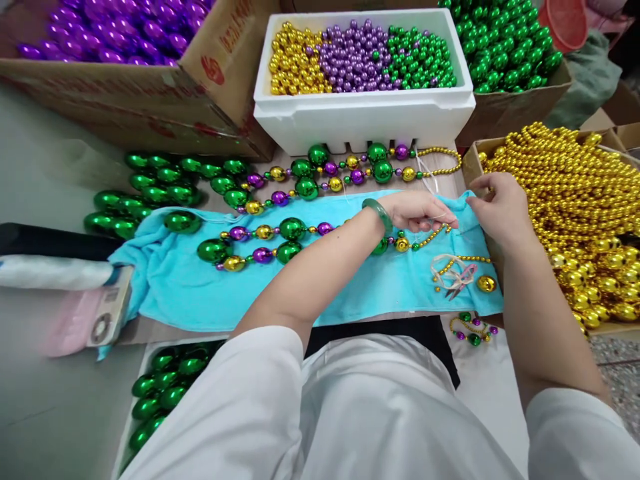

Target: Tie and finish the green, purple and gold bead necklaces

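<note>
My left hand (pixel 419 211), with a green bangle (pixel 379 215) on its wrist, pinches a thin thread at the end of a bead string (pixel 280 241) of green, purple and gold beads lying on a turquoise towel (pixel 165 280). My right hand (pixel 500 207) hovers just to the right, fingers pinched on the same thread near the edge of a box of gold bead strands (pixel 575 193). Small scissors (pixel 457 283) and a loose gold bead (pixel 486 284) lie on the towel below my hands.
A white foam box (pixel 365 120) holds gold, purple and green small beads. Cardboard boxes of purple beads (pixel 115 33) and green beads (pixel 505 40) stand behind. Large green beads (pixel 155 190) are piled left; more green beads (pixel 160 393) sit in a tray near my lap. A finished bead string (pixel 345 170) lies behind.
</note>
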The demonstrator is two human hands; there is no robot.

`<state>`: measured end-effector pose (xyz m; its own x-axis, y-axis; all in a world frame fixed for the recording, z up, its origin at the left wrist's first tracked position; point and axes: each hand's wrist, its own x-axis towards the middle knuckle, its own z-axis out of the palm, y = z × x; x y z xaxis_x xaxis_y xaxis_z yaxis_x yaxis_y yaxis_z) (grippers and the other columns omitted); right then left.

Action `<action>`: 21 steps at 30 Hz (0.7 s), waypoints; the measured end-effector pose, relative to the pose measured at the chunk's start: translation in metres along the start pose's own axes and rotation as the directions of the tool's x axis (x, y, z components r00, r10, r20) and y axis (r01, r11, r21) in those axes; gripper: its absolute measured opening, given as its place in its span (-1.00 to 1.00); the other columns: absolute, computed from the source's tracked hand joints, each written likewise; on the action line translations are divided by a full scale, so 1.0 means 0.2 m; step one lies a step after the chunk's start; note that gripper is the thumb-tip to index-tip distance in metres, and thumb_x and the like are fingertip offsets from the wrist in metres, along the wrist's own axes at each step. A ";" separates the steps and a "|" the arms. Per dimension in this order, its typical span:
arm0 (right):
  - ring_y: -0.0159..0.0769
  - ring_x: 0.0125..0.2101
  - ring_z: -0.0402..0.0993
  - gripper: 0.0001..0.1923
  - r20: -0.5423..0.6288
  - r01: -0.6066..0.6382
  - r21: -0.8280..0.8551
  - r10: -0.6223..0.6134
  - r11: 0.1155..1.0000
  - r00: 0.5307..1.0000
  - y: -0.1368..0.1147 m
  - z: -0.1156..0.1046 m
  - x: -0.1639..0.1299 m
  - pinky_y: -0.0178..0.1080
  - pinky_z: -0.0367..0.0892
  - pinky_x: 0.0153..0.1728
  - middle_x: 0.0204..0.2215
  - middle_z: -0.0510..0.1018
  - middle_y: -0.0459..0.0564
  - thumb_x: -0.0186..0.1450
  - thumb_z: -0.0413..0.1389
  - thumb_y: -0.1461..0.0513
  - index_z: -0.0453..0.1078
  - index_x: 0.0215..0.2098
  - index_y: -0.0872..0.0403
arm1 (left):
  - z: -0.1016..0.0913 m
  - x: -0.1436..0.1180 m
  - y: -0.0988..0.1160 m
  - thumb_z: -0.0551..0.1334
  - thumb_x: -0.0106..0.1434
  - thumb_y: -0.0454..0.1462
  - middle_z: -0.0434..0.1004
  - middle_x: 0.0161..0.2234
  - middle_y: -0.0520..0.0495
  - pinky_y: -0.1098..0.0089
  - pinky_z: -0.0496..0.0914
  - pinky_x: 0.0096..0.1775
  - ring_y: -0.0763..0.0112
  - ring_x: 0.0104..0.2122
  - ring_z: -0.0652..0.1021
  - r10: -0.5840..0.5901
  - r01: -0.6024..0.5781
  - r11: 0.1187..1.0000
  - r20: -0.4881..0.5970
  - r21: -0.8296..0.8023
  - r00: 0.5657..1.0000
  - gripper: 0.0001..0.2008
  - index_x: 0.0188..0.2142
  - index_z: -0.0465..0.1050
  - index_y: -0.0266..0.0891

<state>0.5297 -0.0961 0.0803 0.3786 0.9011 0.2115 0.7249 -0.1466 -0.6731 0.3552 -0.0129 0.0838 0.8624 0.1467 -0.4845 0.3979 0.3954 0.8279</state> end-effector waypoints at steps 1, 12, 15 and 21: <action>-0.36 -0.51 0.36 -0.80 0.012 -0.044 0.069 0.044 0.997 0.999 -0.01 -0.01 -0.03 -0.22 0.32 -0.43 -0.37 0.54 0.02 0.03 0.16 0.32 0.50 -0.34 0.10 | -0.01 0.00 -0.01 0.36 0.10 -0.26 0.28 -0.63 0.05 0.57 -0.12 -0.68 0.68 -0.71 0.20 -0.001 0.001 1.000 -0.005 -0.028 1.000 -0.85 -0.35 0.58 -0.33; -0.45 -0.65 0.27 -0.84 0.334 -0.233 0.311 0.124 0.921 0.934 -0.10 -0.04 -0.19 -0.34 0.17 -0.63 -0.66 0.41 -0.12 0.08 0.21 0.18 0.49 -0.42 0.12 | -0.09 -0.01 0.00 0.37 0.08 -0.28 0.23 -0.62 0.06 0.56 -0.19 -0.67 0.72 -0.72 0.12 -0.006 0.006 1.000 0.008 -0.002 1.000 -0.87 -0.37 0.58 -0.32; -0.42 -0.59 0.32 -0.88 0.205 -0.049 0.076 0.032 0.996 0.978 -0.12 -0.11 -0.19 -0.32 0.19 -0.56 -0.60 0.47 -0.10 0.12 0.19 0.20 0.52 -0.43 0.09 | -0.10 -0.03 0.05 0.40 0.04 -0.24 0.23 -0.65 0.05 0.54 -0.19 -0.65 0.71 -0.73 0.09 0.006 -0.006 0.999 -0.010 0.052 1.000 -0.82 -0.37 0.59 -0.32; -0.38 -0.56 0.33 -0.91 0.057 0.147 -0.047 -0.145 0.988 0.988 -0.37 -0.34 -0.27 -0.28 0.16 -0.55 -0.57 0.50 -0.09 0.15 0.18 0.24 0.54 -0.41 0.05 | -0.17 -0.02 0.21 0.29 0.19 -0.21 0.24 -0.64 0.08 0.49 0.02 -0.57 0.64 -0.67 0.17 0.113 -0.090 0.992 -0.301 0.090 0.947 -0.78 -0.17 0.54 -0.21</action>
<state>0.4944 -0.1623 0.1678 0.2363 0.9346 0.2660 0.7990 -0.0311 -0.6006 0.3585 0.0337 0.1113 0.7671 0.4570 -0.4502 0.3455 0.2970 0.8902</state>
